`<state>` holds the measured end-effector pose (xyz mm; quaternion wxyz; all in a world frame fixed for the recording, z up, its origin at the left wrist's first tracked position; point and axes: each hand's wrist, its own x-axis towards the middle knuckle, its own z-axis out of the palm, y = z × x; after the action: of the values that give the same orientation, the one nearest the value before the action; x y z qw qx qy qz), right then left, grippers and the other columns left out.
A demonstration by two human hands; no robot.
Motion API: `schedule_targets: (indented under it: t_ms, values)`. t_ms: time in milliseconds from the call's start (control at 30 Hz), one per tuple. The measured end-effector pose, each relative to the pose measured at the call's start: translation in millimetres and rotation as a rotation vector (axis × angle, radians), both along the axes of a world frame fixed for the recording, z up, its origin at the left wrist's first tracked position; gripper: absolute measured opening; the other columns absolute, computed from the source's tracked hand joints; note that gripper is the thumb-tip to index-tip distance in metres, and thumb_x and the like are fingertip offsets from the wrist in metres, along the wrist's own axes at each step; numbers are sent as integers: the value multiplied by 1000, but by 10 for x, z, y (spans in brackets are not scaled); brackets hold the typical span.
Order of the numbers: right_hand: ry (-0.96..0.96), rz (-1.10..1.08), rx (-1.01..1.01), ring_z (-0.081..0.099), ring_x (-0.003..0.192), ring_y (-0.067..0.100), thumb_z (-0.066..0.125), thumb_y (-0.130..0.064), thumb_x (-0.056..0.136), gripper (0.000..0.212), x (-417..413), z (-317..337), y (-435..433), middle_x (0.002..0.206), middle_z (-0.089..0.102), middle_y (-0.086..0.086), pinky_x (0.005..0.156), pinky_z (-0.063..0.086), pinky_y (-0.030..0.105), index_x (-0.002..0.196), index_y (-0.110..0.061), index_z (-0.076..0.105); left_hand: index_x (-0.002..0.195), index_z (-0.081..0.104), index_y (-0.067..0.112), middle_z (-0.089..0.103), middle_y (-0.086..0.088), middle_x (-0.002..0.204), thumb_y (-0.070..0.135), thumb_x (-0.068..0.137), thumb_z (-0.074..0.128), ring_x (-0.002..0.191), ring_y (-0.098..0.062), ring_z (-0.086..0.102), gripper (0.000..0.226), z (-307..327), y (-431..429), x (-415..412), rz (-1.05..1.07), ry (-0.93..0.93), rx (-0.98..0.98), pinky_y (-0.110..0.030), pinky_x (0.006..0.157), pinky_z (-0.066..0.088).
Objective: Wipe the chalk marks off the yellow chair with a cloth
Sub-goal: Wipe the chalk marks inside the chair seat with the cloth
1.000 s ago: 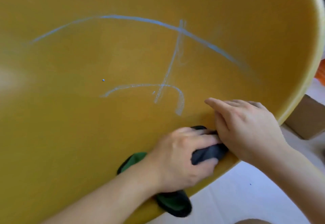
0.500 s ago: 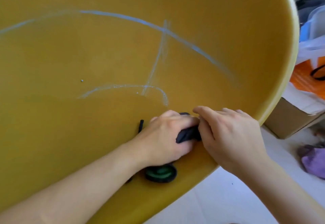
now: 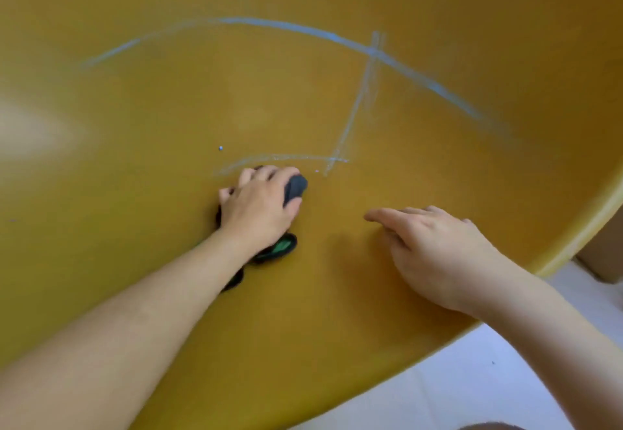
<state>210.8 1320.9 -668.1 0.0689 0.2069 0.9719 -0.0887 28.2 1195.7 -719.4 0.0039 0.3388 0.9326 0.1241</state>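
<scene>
We look down into the curved shell of a yellow chair (image 3: 141,294). Our left hand (image 3: 259,207) is clenched around a dark cloth (image 3: 296,186) and presses it against the chair. A green fold of the cloth pokes out below the wrist.

Half a second ago both hands worked the cloth together near the chair's edge. Now our right hand (image 3: 435,251) has let go. It lies apart from the cloth to the right, low over the shell, holding nothing, its fingers loosely straight and pointing left. We cannot tell whether it touches the chair.

The left hand has slid the cloth up and inward, to just beneath the short curve (image 3: 279,159), the lowest of the chalk marks (image 3: 357,106). The tail that hooked down from that curve's right end is gone, so wiping has begun. The rest of the curve, the upright stroke (image 3: 349,126) and the long arc (image 3: 303,30) above are untouched, so most of the task is probably still ahead.

Pale floor (image 3: 472,379) and a box (image 3: 603,254) show past the rim at lower right.
</scene>
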Motion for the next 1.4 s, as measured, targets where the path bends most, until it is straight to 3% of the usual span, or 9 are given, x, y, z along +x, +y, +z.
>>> schedule_targets:
  t_ms: [200, 433, 600, 767, 867, 1033, 1133, 1300, 1400]
  values:
    - [64, -17, -618, 52, 123, 18, 38, -47, 98, 47, -531, 26, -38, 133, 57, -2, 102, 40, 30, 138, -22, 49, 140, 19, 28, 35, 10, 131, 38, 78, 61, 136, -17, 20, 75, 158, -224, 679, -243, -400, 27, -45, 103, 30]
    - [-72, 239, -318, 30, 133, 26, 31, -77, 79, 67, -711, -176, -537, 147, 29, -3, 106, 31, 48, 140, -51, 23, 149, 22, 34, 15, 14, 157, 62, 80, 56, 141, -1, 19, 82, 352, -1136, 409, -302, -423, -109, -21, 114, 20]
    - [23, 319, -130, 51, 95, 20, 61, -29, 88, 26, -827, 27, -527, 102, 55, -3, 84, 49, 36, 113, -33, 56, 126, 50, 48, 60, 16, 85, 37, 83, 68, 65, -1, 58, 48, 343, -1393, 462, -213, -301, 72, -22, 67, 47]
    - [237, 236, -109, 61, 88, 23, 54, -2, 79, 30, -790, 131, -447, 94, 68, -5, 75, 51, 31, 90, -28, 66, 86, 60, 36, 53, 8, 67, 17, 79, 58, 63, -11, 52, 20, 454, -1465, 484, -193, -83, 113, -30, 58, 44]
    - [539, -23, -432, 52, 64, 24, 41, 9, 81, 33, -781, 283, -384, 85, 67, 4, 53, 41, 25, 84, -18, 59, 60, 55, 22, 49, 4, 53, 25, 67, 51, 58, -16, 51, 9, 611, -1694, 305, -36, 121, 149, -28, 52, 37]
    - [466, 218, -1073, 57, 67, 28, 41, 9, 93, 29, -797, 717, -844, 84, 66, 21, 58, 44, 33, 85, -14, 58, 103, 56, 42, 63, 17, 101, 51, 60, 67, 95, 3, 60, 45, 713, -1717, 299, -82, -527, 555, -19, 82, 49]
    - [501, 405, -1442, 60, 61, 25, 41, 9, 94, 26, -842, 1039, -1105, 76, 65, 17, 56, 49, 28, 87, -11, 56, 98, 54, 42, 63, 17, 104, 32, 74, 76, 96, 9, 55, 34, 689, -1589, 436, -112, -535, 549, -4, 80, 41]
    - [841, 212, -1568, 55, 55, 18, 40, 9, 87, 25, -902, 1371, -976, 68, 57, 11, 53, 47, 23, 82, -10, 55, 94, 61, 20, 60, 0, 96, 38, 85, 61, 90, -20, 56, 20, 836, -1751, 265, 79, -296, 455, -31, 75, 44]
    - [829, 99, -1527, 47, 53, 20, 41, 4, 77, 20, -910, 1270, -814, 65, 45, 10, 54, 39, 28, 69, -11, 51, 76, 49, 10, 56, -10, 72, 23, 88, 63, 66, -21, 53, 22, 1016, -1850, 197, 278, -466, 808, -33, 63, 36]
